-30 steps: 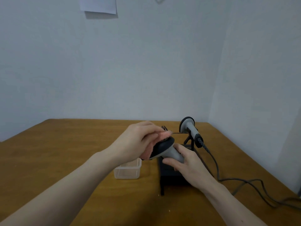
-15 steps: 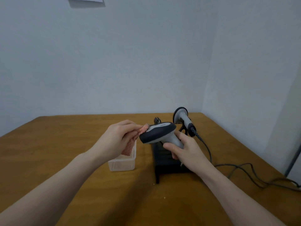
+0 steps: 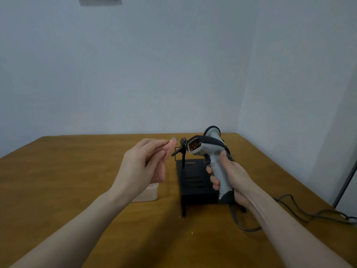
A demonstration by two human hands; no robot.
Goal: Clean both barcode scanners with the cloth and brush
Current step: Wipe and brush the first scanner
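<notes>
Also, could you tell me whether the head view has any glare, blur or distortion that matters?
Head view: soft, even light; faint shadows under the black stand; red reflections on the window of the grey handheld scanner; the pink cloth is slightly soft; wide-angle bending shows at the frame's edges.

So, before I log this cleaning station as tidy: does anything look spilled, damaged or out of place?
Only small things: pale crumbs lie on the table, and the cable lies in loose loops. Nothing looks damaged.
</notes>
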